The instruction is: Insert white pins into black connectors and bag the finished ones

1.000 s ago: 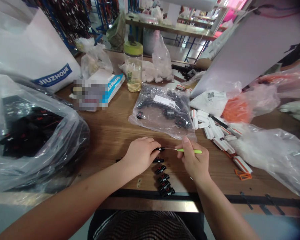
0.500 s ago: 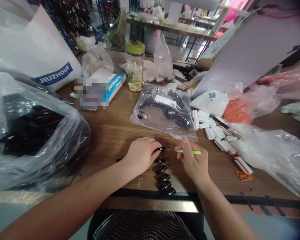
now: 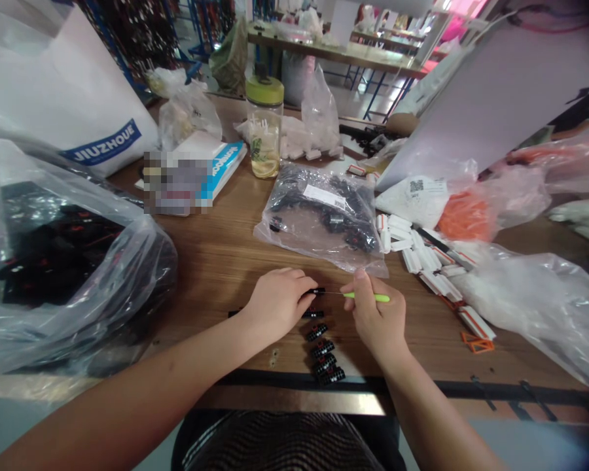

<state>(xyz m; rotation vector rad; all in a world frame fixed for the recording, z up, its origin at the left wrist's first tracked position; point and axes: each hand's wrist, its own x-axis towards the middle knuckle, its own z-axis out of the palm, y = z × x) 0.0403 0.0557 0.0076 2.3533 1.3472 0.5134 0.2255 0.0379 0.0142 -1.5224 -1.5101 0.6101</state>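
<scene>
Head view: my right fingers (image 3: 362,286) clamp a green-handled pick (image 3: 380,297) crosswise, tip leftward, toward the black connector (image 3: 319,290) my left fingers (image 3: 304,285) pinch.

Workshop: workbench (image 3: 211,252), bagged parts (image 3: 336,221)

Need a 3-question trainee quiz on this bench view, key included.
1. Which hand holds the yellow-green-handled tool?
2. The lid on the bottle is: a) blue, b) yellow-green, c) white.
3. True or false: the tool's thin shaft points toward the black part in the left hand.

Key
1. The right hand.
2. b
3. True.
</scene>
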